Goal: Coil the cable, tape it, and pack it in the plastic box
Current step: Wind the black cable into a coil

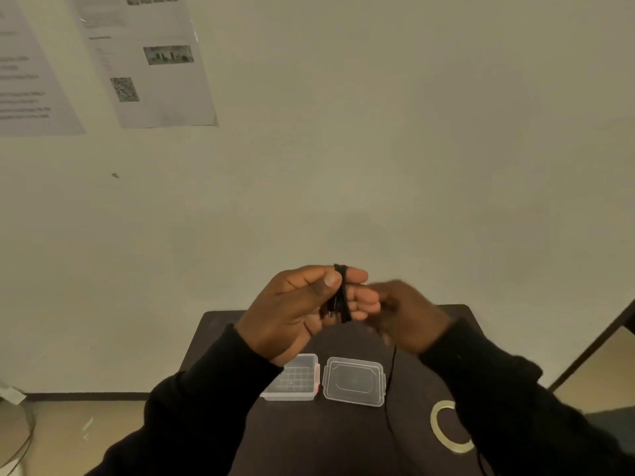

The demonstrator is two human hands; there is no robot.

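Black cable (342, 293) is wound in loops round the fingers (360, 297) of the left hand (302, 310), held up above the counter (309, 438); thumb presses the loops, so left grip is closed on the cable. A loose strand hangs down from the right hand (409, 314) to the counter, just right of the lid (354, 381). Right hand is blurred, touching the left fingertips; can't tell its grip. Clear plastic box (292, 381) lies open near the counter's middle w/ lid flat beside it. Tape roll (448, 426) sits nr the right edge, partly under the right sleeve (515, 407). Papers (144, 60) on the wall, upper left.
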